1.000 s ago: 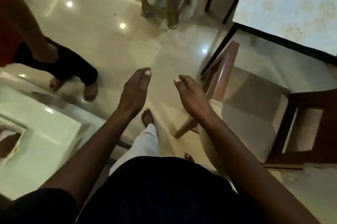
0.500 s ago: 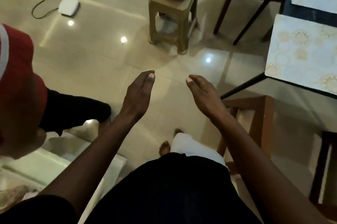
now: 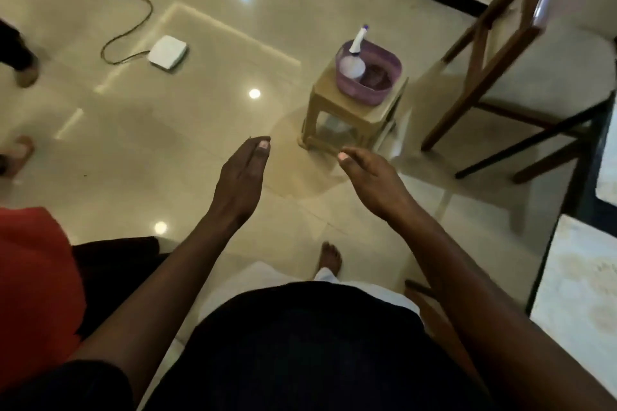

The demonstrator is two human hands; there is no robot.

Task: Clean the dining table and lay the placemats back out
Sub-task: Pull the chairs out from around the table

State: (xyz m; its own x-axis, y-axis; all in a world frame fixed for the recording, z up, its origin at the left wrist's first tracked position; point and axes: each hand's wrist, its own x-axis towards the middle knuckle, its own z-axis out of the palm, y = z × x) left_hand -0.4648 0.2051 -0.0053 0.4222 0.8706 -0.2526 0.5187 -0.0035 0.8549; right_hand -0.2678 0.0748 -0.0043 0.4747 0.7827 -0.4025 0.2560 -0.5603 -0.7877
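My left hand [image 3: 238,181] and my right hand [image 3: 374,181] are held out in front of me above the floor, palms facing each other, fingers straight, holding nothing. Ahead of the right hand stands a small beige plastic stool [image 3: 354,116] with a purple tub [image 3: 369,74] on top. A white spray bottle [image 3: 354,58] stands in the tub beside something dark. At the right edge lies a pale floral placemat [image 3: 581,297] on the dark dining table [image 3: 547,263].
A wooden chair [image 3: 500,53] with a pale seat stands at the right by the table. A white box [image 3: 168,52] with a cable lies on the glossy tiled floor. Another person in red [image 3: 33,283] is close at my left; feet show at the far left.
My view has swung towards the stool, which has come nearer and moved to the middle. The table has slid off to the right edge. Both hands stay held out the same way.
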